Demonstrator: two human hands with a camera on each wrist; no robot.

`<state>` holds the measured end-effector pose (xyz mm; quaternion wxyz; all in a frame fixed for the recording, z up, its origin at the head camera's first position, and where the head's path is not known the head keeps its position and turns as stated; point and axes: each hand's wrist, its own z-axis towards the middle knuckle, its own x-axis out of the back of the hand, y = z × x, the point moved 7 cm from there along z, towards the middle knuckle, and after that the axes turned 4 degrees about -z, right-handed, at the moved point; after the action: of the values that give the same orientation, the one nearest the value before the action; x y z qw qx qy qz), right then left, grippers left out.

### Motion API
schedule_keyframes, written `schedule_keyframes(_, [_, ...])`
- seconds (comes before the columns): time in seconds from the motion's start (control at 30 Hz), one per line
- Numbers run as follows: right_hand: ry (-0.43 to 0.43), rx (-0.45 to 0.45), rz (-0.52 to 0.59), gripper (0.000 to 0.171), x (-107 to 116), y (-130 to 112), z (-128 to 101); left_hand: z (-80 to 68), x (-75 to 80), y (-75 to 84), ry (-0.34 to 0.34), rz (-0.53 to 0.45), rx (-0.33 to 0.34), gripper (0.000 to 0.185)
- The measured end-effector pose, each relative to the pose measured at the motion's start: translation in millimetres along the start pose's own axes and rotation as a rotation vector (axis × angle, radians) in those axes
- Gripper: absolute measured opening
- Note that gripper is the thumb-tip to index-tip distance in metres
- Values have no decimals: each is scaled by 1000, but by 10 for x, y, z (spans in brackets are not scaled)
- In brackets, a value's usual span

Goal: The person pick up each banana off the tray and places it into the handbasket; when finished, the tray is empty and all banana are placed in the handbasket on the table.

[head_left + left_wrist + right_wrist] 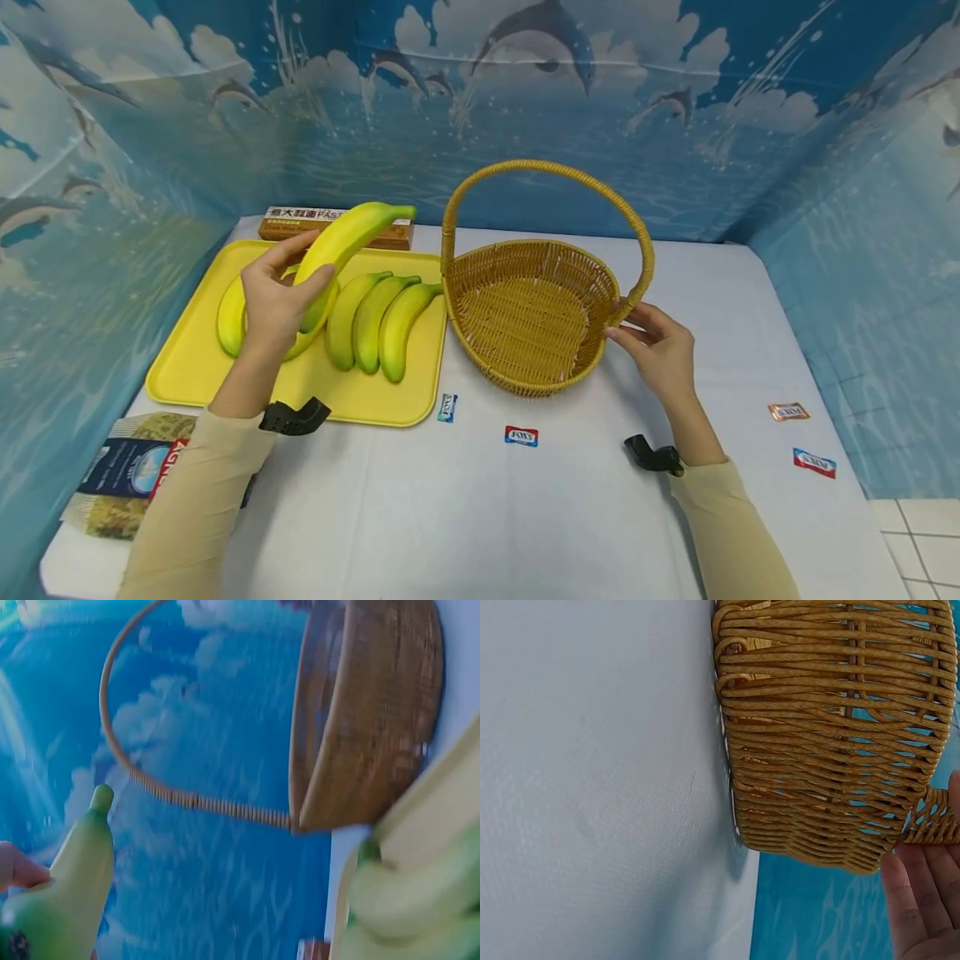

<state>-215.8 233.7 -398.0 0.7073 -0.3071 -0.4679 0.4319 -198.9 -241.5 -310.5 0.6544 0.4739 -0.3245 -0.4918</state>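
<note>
My left hand [272, 296] holds a yellow-green banana [348, 233] up above the yellow tray [375, 410]. In the left wrist view the banana [84, 881] points its stem upward, with a thumb on its side. Several more bananas [405, 333] lie on the tray, some of them partly behind the left hand. To the tray's right stands a woven basket [517, 385] with a tall arched handle [551, 167]. My right hand [660, 350] grips the basket at its right side, where the handle meets the rim. Fingers [915, 900] show against that joint in the right wrist view.
A pasta box [337, 229] lies behind the tray. At the left front a bag of pasta [127, 475] is partly under the left sleeve. Small wrapped candies lie in front of the basket [521, 436] and at the right [814, 463]. Dolphin-printed curtains [525, 117] surround the table.
</note>
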Motion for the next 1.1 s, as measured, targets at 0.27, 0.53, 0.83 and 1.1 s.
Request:
schedule_keyframes(0.27, [5,16,-2,43,14,-30,13,-253,-720,88,-203,38,-66,44])
schedule_keyframes(0.53, [4,5,-6,43,-9,-11,10,-238,-1443,-258,-299,66,-17,41])
schedule_keyframes(0.83, [-17,0,-28,40,-24,-312,-53,-111,-1936,-829,-296,121,152,38])
schedule_keyframes(1.1, [-8,-8,-37,40,8,-354,-74,-22,-2125,-1042,-259,288,160,37])
